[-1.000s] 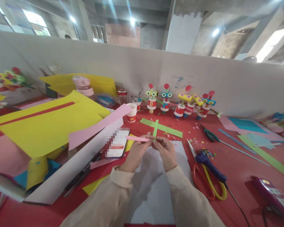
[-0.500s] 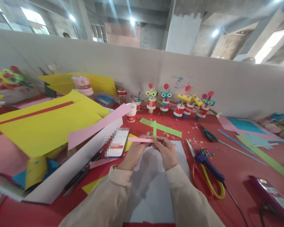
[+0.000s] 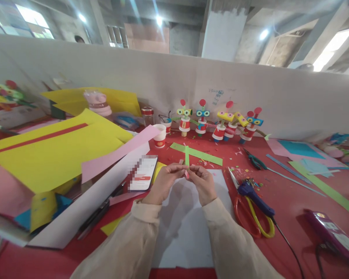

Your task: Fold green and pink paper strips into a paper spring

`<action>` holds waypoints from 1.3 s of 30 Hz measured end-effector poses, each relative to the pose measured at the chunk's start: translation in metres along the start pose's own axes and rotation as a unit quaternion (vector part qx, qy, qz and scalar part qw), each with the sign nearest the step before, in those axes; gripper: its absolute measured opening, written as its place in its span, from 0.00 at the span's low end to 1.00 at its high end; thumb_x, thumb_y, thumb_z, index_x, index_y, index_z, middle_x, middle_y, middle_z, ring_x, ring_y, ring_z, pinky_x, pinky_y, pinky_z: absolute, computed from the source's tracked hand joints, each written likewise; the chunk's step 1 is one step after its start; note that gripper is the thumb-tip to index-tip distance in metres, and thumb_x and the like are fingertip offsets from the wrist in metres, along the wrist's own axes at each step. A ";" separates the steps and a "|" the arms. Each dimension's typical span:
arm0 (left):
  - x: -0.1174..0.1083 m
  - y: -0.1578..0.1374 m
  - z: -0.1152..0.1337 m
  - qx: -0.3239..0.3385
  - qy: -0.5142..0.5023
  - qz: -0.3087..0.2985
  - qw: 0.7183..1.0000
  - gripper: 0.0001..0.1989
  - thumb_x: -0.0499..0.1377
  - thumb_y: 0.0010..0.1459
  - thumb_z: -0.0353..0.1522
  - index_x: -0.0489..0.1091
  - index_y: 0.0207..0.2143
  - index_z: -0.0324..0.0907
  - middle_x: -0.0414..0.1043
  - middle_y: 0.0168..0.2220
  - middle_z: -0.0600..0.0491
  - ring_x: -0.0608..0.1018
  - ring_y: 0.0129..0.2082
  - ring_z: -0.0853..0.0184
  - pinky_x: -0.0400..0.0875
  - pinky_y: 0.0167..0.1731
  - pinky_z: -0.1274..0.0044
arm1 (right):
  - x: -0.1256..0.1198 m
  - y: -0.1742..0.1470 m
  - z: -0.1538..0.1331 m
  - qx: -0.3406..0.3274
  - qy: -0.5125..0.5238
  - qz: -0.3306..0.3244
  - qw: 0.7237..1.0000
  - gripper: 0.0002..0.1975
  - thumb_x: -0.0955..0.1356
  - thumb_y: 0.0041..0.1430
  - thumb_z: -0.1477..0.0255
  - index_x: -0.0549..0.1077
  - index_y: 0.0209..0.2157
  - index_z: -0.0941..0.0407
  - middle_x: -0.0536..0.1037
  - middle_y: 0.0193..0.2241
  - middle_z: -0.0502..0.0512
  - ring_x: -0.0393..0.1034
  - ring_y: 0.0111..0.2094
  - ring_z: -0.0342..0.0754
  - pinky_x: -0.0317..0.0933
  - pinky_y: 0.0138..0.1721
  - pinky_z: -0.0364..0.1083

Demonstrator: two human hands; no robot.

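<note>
Both hands meet above the white sheet (image 3: pixel 189 236), fingertips pinched together. My left hand (image 3: pixel 165 181) is closed on a pink paper strip (image 3: pixel 186 174), whose short end shows between the fingers. My right hand (image 3: pixel 204 185) is closed on the same spot, where a light green paper strip (image 3: pixel 187 155) crosses the pink one and points away from me. The fingers hide most of the crossing. Just beyond the hands a wider green paper strip (image 3: pixel 205 155) lies on the red table.
Scissors (image 3: pixel 247 217) and a glue gun with a blue body (image 3: pixel 257 199) lie on the right, with pliers (image 3: pixel 254 159) farther back. A phone (image 3: pixel 145 174) and yellow paper (image 3: pixel 61 155) are on the left. Paper-cup figures (image 3: pixel 202 126) stand along the wall.
The pink strip stretched out to the left before; now only a short end shows between my fingers, folded over at the crossing. My hands have drawn closer together.
</note>
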State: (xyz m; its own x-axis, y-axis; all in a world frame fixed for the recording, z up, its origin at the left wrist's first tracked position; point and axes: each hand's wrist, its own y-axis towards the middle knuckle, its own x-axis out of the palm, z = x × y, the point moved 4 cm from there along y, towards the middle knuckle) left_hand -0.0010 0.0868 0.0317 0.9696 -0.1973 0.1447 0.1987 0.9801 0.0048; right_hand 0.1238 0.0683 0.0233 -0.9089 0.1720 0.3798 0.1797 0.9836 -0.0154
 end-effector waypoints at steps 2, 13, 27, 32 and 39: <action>0.000 0.000 -0.002 0.002 -0.009 0.002 1.000 0.13 0.65 0.42 0.33 0.78 0.33 0.42 0.76 0.34 0.50 0.74 0.38 0.62 0.65 0.42 0.72 | 0.000 0.000 0.000 -0.001 -0.008 -0.003 1.000 0.13 0.75 0.35 0.68 0.74 0.26 0.58 0.76 0.22 0.50 0.70 0.24 0.42 0.66 0.29 0.43; 0.004 0.000 -0.008 -0.008 -0.037 0.023 0.999 0.14 0.66 0.40 0.33 0.78 0.33 0.40 0.76 0.27 0.50 0.74 0.28 0.66 0.68 0.34 0.73 | 0.000 -0.001 0.002 -0.006 -0.027 -0.008 1.000 0.10 0.74 0.37 0.69 0.76 0.26 0.58 0.77 0.21 0.50 0.70 0.24 0.43 0.66 0.31 0.45; 0.001 0.003 -0.010 -0.015 -0.033 0.043 0.998 0.14 0.66 0.40 0.34 0.77 0.32 0.40 0.76 0.27 0.50 0.75 0.30 0.65 0.68 0.36 0.72 | -0.002 0.001 0.001 0.002 -0.013 -0.007 1.000 0.10 0.74 0.40 0.69 0.76 0.27 0.58 0.78 0.25 0.53 0.71 0.27 0.45 0.67 0.35 0.47; 0.004 0.002 -0.008 -0.031 -0.139 0.021 0.990 0.12 0.64 0.42 0.32 0.75 0.32 0.39 0.75 0.30 0.50 0.74 0.29 0.69 0.68 0.37 0.73 | -0.001 0.002 -0.002 0.019 0.045 0.008 0.999 0.11 0.75 0.37 0.69 0.76 0.25 0.59 0.78 0.23 0.53 0.72 0.25 0.44 0.69 0.33 0.46; 0.004 0.001 -0.009 -0.061 -0.154 0.024 0.986 0.13 0.66 0.41 0.34 0.76 0.31 0.37 0.75 0.28 0.50 0.73 0.28 0.70 0.66 0.38 0.74 | -0.001 0.001 0.001 0.020 0.067 -0.016 0.997 0.10 0.75 0.38 0.71 0.76 0.26 0.58 0.78 0.25 0.53 0.72 0.27 0.44 0.68 0.34 0.44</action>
State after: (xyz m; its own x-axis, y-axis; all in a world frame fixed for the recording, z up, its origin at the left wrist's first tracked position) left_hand 0.0045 0.0870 0.0230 0.8929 -0.1168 0.4349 0.1881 0.9742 -0.1246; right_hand 0.1243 0.0694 0.0218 -0.8549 0.1342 0.5011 0.1333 0.9904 -0.0379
